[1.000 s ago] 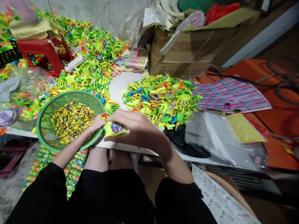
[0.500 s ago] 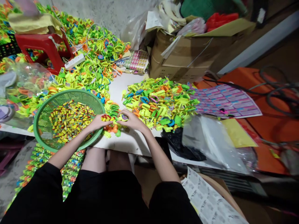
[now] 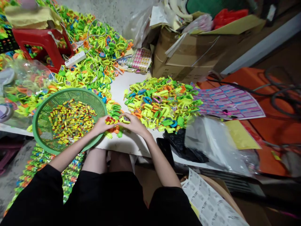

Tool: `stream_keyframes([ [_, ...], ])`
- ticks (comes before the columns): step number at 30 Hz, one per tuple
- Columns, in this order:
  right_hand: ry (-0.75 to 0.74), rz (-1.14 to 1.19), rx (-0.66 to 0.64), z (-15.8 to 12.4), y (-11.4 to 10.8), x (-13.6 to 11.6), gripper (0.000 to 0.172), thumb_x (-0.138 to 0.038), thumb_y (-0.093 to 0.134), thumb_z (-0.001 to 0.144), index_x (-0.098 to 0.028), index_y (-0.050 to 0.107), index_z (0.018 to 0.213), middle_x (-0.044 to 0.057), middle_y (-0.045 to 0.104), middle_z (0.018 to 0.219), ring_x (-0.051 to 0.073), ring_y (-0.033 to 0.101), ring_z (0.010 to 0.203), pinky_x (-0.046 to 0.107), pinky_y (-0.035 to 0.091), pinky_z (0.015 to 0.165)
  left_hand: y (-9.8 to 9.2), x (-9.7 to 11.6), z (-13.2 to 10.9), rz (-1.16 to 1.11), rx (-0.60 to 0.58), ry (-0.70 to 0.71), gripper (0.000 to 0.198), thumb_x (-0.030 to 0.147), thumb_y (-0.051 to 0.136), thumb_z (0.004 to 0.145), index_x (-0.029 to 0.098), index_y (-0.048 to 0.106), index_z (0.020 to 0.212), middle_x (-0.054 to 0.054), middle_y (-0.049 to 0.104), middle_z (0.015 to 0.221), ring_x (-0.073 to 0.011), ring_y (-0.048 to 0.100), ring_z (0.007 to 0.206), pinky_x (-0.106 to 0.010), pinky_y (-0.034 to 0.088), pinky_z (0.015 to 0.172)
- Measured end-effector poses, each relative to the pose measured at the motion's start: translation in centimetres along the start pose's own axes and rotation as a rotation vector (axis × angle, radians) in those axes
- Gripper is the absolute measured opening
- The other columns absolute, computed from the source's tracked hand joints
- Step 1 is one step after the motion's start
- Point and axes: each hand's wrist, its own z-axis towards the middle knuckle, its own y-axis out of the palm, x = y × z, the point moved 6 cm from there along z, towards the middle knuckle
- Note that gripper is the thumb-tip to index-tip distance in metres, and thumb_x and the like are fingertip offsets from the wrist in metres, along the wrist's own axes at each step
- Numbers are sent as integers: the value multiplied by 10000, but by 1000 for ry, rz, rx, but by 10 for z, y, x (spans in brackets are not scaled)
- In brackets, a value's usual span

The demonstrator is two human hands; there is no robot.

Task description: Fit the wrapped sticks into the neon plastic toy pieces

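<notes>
Working low over the desk (image 3: 118,84), the right hand (image 3: 135,124) is down from its raised spot a second ago, so its toy (image 3: 125,119) is now just beside the tubes (image 3: 109,120) in the left hand (image 3: 101,125). The left grip curls round several; the right is half-closed on the toy, though blur hides how firmly. Smooth red-and-yellow tubes lie in the round mesh basket (image 3: 42,135); looped plastic pieces (image 3: 162,102) heap beyond.

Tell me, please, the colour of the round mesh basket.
The basket is green, best seen in the head view.
</notes>
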Motion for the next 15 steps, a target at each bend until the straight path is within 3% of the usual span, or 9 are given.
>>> stream_keyframes([
  [15, 23, -91, -53, -5, 0, -7, 316, -426, 599, 830, -198, 593, 1048, 65, 656, 1070, 220, 610, 958, 345, 466, 843, 0, -2, 3, 29, -20, 25, 341, 461, 677, 684, 161, 609, 830, -14, 690, 781, -178, 620, 732, -251, 462, 660],
])
